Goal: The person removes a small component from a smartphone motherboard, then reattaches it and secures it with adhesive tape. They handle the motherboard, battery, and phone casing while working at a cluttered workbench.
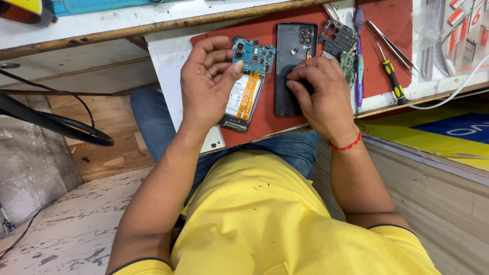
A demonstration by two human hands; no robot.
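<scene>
Looking down at the bench w/ both hands over a red mat (389,23). Our left hand (206,84) rests on the opened phone (244,99), fingers loosely curled, thumb tip touching the blue-green board (254,56) at the phone's top end. Not a firm pinch; the hand mostly lies on the phone's left side. White battery w/ orange flex strip shows beside the palm, approx. mid-body. The phone sits tilted on the mat, lower end near the bench edge.

Our right hand (323,97) lies on the black back cover (293,48), fingertips bunched together and pressed down on its lower half. We cannot tell if anything small is pinched under them. The cover lies flat, camera cutouts at the top end, just right of the phone, the two close but apart. Red thread band on the right wrist.

Right of the cover: a dark plastic frame (338,36), a purple toothbrush (359,66) lying lengthwise, then tweezers (389,43) and a yellow-black screwdriver (391,76) on the mat. White cable (458,89) crosses the bench's right edge.
</scene>
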